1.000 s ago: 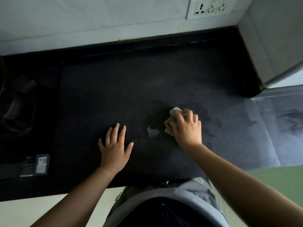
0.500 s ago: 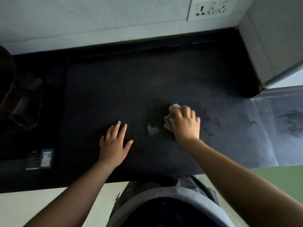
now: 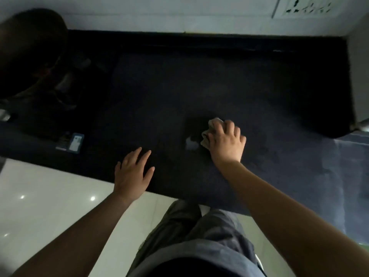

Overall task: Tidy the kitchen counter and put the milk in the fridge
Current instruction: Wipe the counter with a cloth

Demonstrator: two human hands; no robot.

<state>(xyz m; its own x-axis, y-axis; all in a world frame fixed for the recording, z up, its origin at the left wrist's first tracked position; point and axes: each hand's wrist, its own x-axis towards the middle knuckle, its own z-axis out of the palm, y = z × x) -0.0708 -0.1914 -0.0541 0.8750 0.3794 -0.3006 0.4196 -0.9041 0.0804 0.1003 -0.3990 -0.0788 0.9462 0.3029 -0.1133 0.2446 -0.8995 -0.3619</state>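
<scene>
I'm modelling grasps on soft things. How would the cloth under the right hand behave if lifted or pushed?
Probably floppy: the cloth is crumpled into folds under the right hand, so it should sag when lifted. It looks thin, so likely light, maybe damp from the wet patch beside it. Pushed across the counter, it should slide, not roll.

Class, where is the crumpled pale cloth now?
In the head view, the crumpled pale cloth is right of centre on the black counter, gripped by the right hand, beside a shiny wet patch.

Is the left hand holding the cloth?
No, the right hand grips the cloth, while the left hand lies flat and open on the counter.
</scene>
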